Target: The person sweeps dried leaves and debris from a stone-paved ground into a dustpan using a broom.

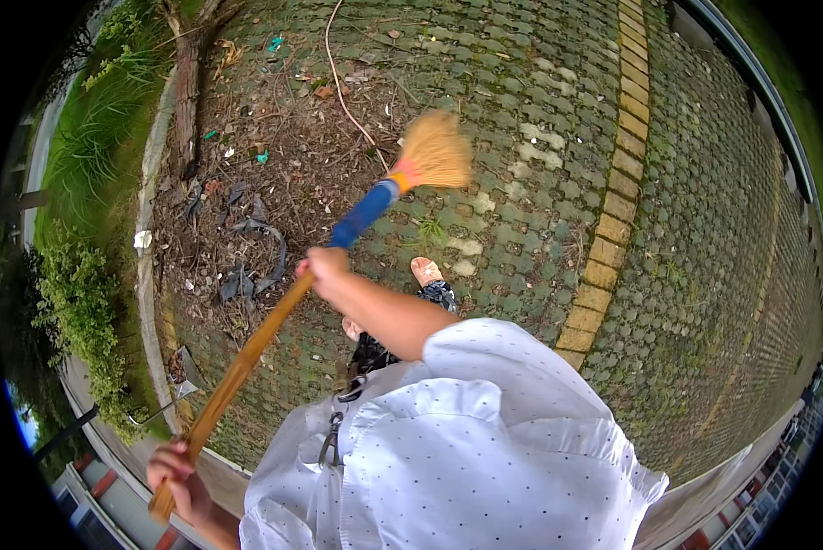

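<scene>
Both hands grip a long-handled broom with a wooden handle (246, 361), held slantwise across the view. My left hand (178, 474) is closed around the handle near its top end, at the lower left. Farther down the shaft, just above the blue wrapping (363, 216), my right hand (323, 268) is closed on it too. The straw broom head (439, 151) is blurred, over the paving at the edge of a heap of litter (301, 151). Twigs, dry leaves, soil and scraps make up that heap. Strips of dark torn plastic (274, 254) lie in it.
A tree trunk (188, 96) and a concrete kerb (152, 172) border the heap on the left, with grass and shrubs beyond. A metal dustpan (186, 371) stands by the kerb. A thin hose or cable (336, 75) crosses the heap. Yellow blocks (618, 213) line the mossy paving.
</scene>
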Available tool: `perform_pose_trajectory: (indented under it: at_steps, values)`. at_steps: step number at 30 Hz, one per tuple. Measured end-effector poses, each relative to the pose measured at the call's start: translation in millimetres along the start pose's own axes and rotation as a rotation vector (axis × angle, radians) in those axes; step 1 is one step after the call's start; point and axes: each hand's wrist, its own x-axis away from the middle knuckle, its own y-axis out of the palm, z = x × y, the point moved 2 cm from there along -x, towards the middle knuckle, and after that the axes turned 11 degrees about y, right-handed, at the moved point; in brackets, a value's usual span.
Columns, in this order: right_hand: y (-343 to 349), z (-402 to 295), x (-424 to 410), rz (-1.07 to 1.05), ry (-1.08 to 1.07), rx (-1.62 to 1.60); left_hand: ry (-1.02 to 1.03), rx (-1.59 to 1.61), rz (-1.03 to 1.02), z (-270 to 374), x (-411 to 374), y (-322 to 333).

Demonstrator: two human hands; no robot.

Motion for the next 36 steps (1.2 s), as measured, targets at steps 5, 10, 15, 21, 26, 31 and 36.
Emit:
perform_pose_trajectory:
  at_steps: [5, 10, 15, 21, 26, 31, 36]
  values:
    - [81, 66, 73, -0.255, 0.334, 0.325, 0.398, -0.451, -0.086, 135, -30, 13]
    - [88, 65, 173, -0.499, 0.39, 0.196, 0.751, -0.014, 0.094, 174, -18, -16]
    - [26, -3, 99, -0.278, 0.112, 0.117, 0.225, 0.19, 0.111, 54, 12, -39]
    - [7, 5, -7, 0.161, 0.144, 0.376, -0.056, -0.077, 0.17, 16, 22, 12]
    - [84, 99, 53, -0.079, 0.365, 0.573, 0.098, -0.231, 0.29, 97, 59, -31]
    - [87, 107, 135, -0.411, 0.414, 0.383, 0.592, 0.003, 0.239, 148, 22, -43]
    - [30, 55, 102, -0.214, 0.186, 0.313, 0.128, 0.151, 0.499, 60, 53, -57]
